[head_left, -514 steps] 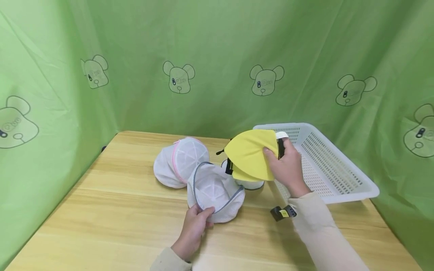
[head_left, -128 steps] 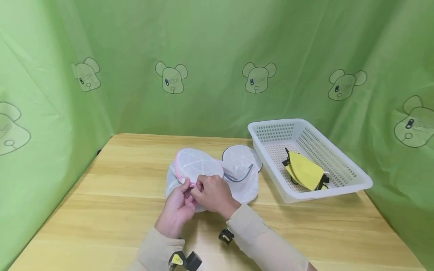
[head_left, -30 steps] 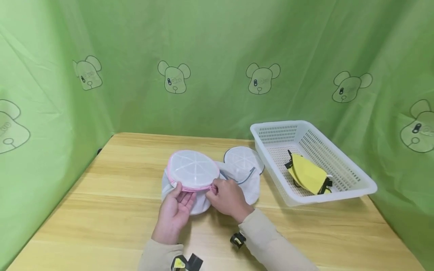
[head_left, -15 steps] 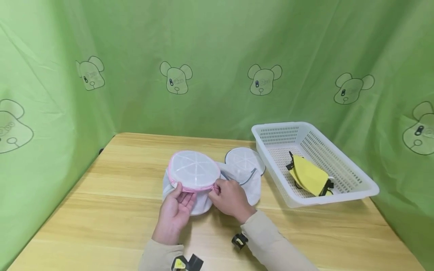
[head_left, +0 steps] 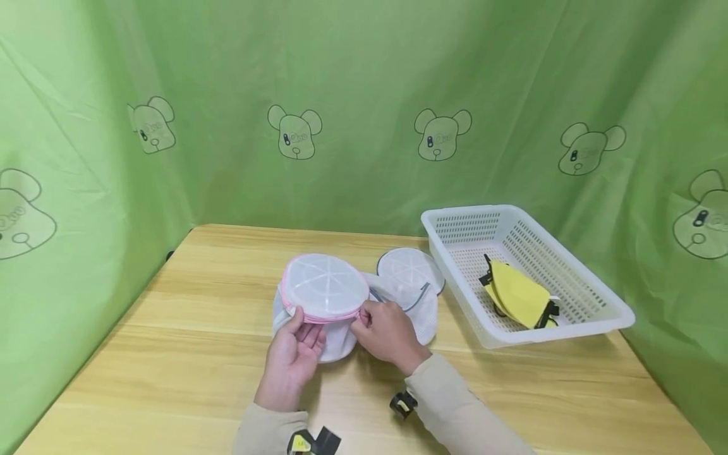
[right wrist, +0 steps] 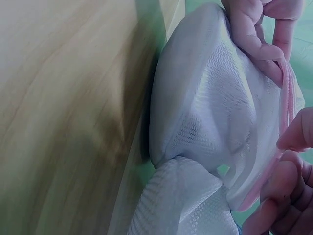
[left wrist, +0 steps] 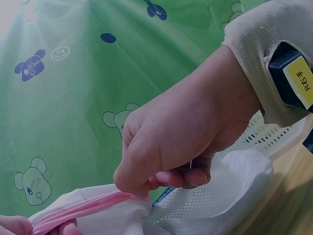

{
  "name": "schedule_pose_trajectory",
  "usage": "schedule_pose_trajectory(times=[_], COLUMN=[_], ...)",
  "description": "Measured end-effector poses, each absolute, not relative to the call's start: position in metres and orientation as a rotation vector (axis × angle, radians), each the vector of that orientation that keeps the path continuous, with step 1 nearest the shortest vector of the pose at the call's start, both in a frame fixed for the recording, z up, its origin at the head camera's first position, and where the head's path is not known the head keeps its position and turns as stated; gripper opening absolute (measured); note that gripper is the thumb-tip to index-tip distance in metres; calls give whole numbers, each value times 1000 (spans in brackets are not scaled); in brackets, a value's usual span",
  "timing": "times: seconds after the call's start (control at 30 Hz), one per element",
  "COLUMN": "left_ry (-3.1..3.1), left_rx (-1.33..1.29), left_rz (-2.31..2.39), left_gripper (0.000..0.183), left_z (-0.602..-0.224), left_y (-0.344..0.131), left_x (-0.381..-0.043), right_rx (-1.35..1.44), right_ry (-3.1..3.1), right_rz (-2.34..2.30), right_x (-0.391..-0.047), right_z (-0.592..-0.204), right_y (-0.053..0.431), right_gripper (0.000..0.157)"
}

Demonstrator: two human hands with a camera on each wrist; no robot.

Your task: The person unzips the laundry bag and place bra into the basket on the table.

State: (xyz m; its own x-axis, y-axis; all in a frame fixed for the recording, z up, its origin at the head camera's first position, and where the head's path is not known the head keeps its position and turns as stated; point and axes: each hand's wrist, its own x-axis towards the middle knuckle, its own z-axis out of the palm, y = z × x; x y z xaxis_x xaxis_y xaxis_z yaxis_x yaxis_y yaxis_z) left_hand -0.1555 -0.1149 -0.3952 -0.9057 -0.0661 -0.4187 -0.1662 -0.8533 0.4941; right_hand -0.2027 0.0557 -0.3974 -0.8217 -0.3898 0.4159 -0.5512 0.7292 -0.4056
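A white mesh laundry bag with a pink zipper (head_left: 325,285) sits on the table, its round ribbed lid on top. In the head view, my left hand (head_left: 292,357) pinches the bag's front rim by the zipper, thumb above and fingers below. At the right end of the pink zipper my right hand (head_left: 387,332) pinches the edge; its fingertips hide the zipper pull. The left wrist view shows the pink zipper (left wrist: 80,208) stretched between both hands. Behind my right hand lies a second mesh laundry bag with grey trim (head_left: 423,316), its lid (head_left: 411,270) folded back.
To the right stands a white perforated plastic basket (head_left: 455,297). Inside lies a folded yellow fabric piece (head_left: 519,294) with black straps. The wooden table (head_left: 188,354) is enclosed by a green printed curtain (head_left: 364,183).
The yellow piece, earlier in my right hand, now lies in the basket. My left hand has left the grey-trimmed bag for the pink-zippered one. My right hand has slid right along the pink zipper.
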Motion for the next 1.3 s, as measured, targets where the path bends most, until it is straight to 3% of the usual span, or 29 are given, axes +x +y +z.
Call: schedule_pose_trajectory(times=[1.3], left_ry=[689], left_rx=[-731], left_rz=[2978], left_gripper=[21], left_z=[-392], left_y=[-125], left_x=[-156], right_rx=[655], right_ry=[-2625], right_rz=[797], right_x=[-210], right_z=[-394], right_y=[69], right_gripper=[24])
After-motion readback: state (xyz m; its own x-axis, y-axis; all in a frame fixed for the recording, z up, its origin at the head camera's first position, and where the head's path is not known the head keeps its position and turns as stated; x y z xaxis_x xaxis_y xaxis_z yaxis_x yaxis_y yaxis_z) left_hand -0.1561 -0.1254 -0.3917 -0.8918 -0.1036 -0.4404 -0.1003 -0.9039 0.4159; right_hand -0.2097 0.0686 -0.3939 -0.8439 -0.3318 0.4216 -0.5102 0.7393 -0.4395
